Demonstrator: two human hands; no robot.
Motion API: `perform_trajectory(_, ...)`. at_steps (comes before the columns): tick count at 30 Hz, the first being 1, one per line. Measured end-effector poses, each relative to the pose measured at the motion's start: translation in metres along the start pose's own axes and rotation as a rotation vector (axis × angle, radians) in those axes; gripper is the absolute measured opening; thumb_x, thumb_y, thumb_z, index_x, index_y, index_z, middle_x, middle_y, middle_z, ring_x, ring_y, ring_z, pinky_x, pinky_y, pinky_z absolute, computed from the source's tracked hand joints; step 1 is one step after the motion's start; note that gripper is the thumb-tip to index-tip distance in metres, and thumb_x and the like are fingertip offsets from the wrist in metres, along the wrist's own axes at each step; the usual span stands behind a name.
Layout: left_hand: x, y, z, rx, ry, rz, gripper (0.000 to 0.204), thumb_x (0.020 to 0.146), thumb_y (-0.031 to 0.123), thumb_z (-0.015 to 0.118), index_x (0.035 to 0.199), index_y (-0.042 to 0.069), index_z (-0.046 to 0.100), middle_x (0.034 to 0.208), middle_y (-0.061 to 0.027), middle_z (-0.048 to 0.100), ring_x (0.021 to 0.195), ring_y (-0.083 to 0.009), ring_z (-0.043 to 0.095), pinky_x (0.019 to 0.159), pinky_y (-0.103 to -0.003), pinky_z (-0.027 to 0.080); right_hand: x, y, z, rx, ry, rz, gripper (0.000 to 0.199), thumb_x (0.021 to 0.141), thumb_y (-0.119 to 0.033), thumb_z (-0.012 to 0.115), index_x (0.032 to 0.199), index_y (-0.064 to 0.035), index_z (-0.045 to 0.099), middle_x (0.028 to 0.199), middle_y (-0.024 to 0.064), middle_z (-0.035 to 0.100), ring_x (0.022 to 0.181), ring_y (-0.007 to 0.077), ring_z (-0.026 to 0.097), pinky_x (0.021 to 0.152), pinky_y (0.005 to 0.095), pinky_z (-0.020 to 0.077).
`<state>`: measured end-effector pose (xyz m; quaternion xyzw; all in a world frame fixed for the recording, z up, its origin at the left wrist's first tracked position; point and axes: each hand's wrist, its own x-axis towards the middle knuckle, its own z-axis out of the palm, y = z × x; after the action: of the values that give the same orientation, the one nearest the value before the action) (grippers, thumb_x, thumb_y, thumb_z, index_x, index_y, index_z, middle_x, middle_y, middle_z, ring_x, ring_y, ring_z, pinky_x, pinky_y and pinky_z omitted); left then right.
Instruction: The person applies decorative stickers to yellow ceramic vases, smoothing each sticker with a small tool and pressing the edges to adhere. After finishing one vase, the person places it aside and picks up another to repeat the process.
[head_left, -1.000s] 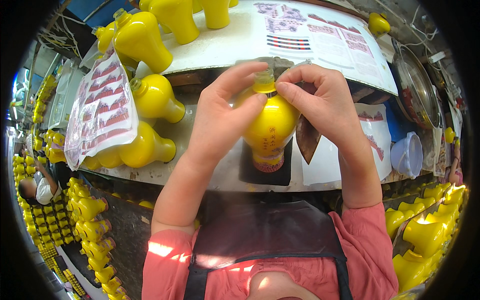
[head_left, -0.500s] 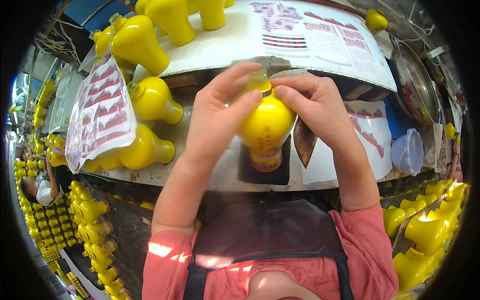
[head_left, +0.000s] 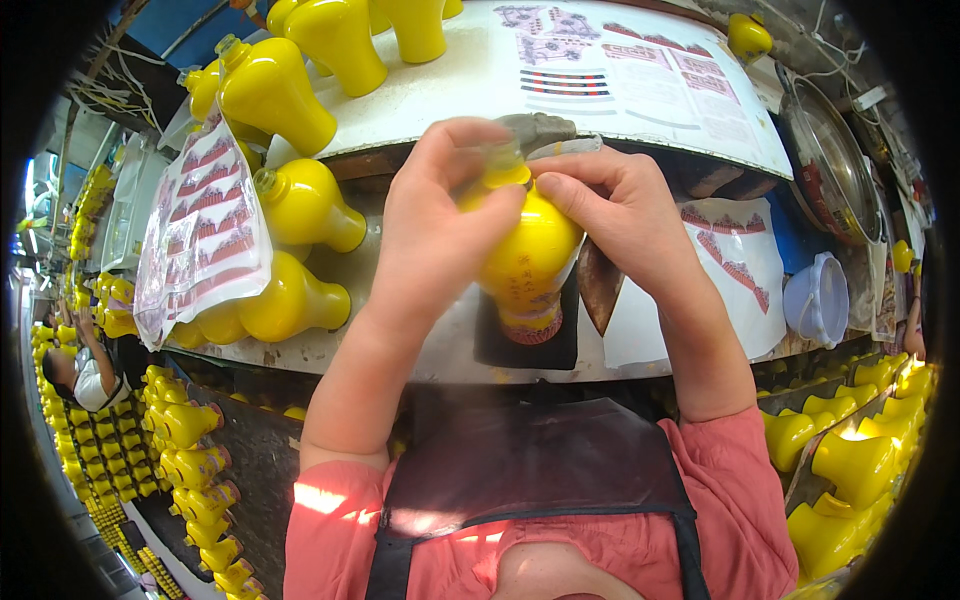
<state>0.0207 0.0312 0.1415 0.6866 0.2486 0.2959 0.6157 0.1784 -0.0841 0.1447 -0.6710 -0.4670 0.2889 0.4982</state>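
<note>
A glossy yellow bottle [head_left: 532, 245] stands on a black mat [head_left: 560, 345] in front of me, with a clear threaded mouth at the top and a purple-red printed band around its foot. Small dark lettering runs down its front. My left hand [head_left: 435, 220] curls around the left of the neck, its fingertips blurred and the thumb across the shoulder. On the other side, my right hand [head_left: 625, 205] presses thumb and forefinger together at the neck's base; any thin strip between them is hidden. A pointed brown blade-like piece [head_left: 598, 285] lies beneath my right hand.
More yellow bottles [head_left: 310, 205] lie at the left, partly under a printed decal sheet [head_left: 205, 225]. Decal sheets [head_left: 735, 235] also lie at the right, near a pale bucket [head_left: 817, 302]. A raised white board [head_left: 440, 105] spans the back. Another person [head_left: 88, 375] is far left.
The bottle has shifted slightly left. My left thumb has moved down over the shoulder, and the dark band seen at the neck before is now mostly covered.
</note>
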Motion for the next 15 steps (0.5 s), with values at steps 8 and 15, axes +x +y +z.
perform_trajectory(8, 0.000, -0.011, 0.000, -0.013, -0.086, 0.008, 0.047, 0.097, 0.003, 0.064, 0.143, 0.000, 0.052, 0.127, -0.0140, 0.068, 0.114, -0.0168, 0.065, 0.103, -0.030, 0.050, 0.000, 0.004, -0.001, 0.041, 0.006, -0.033, 0.028, 0.098, -0.018, 0.068, 0.113, 0.0034, 0.077, 0.101, 0.0132, 0.075, 0.093, 0.0149, 0.069, 0.084, 0.0285, 0.0533)
perform_trajectory(15, -0.008, -0.028, -0.007, -0.369, -0.112, -0.032, 0.049, 0.105, 0.009, 0.054, 0.153, 0.002, 0.050, 0.147, -0.0102, 0.057, 0.130, -0.0133, 0.054, 0.110, -0.030, 0.043, 0.005, 0.002, -0.001, 0.037, 0.010, -0.078, 0.033, 0.092, -0.025, 0.069, 0.106, 0.0048, 0.076, 0.096, 0.0179, 0.077, 0.088, 0.0200, 0.073, 0.081, 0.0320, 0.0553)
